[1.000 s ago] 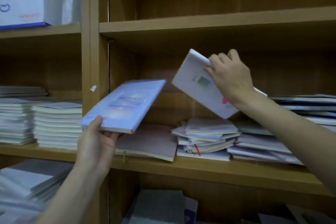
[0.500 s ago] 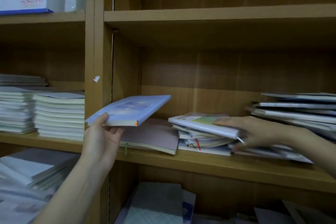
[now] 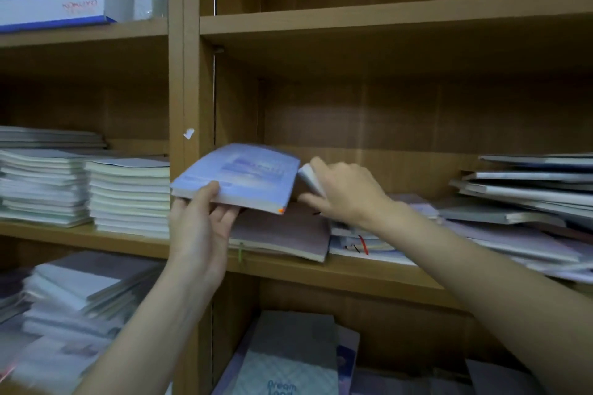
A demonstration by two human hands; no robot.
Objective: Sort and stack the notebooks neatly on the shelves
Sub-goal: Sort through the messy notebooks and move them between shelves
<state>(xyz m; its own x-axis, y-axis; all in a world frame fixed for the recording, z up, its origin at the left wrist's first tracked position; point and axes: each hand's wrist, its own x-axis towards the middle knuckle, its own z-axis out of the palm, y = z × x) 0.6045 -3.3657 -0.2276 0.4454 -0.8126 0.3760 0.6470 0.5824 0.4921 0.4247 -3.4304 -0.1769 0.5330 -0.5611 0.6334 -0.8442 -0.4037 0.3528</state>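
Wooden shelves [image 3: 321, 269] are crowded with notebooks: two neat stacks [image 3: 128, 196] at the left, a messy pile [image 3: 526, 199] at the right. A blue notebook [image 3: 244, 178], pale-covered with an orange mark at one corner, is gripped by the left hand [image 3: 202, 221] above a grey notebook [image 3: 282, 231] lying flat. A white notebook [image 3: 311, 178] is clasped by the right hand [image 3: 346, 192] just beside it.

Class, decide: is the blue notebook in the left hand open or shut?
Shut. The blue notebook shows its front cover and closed page edge; the left hand grips its near corner.
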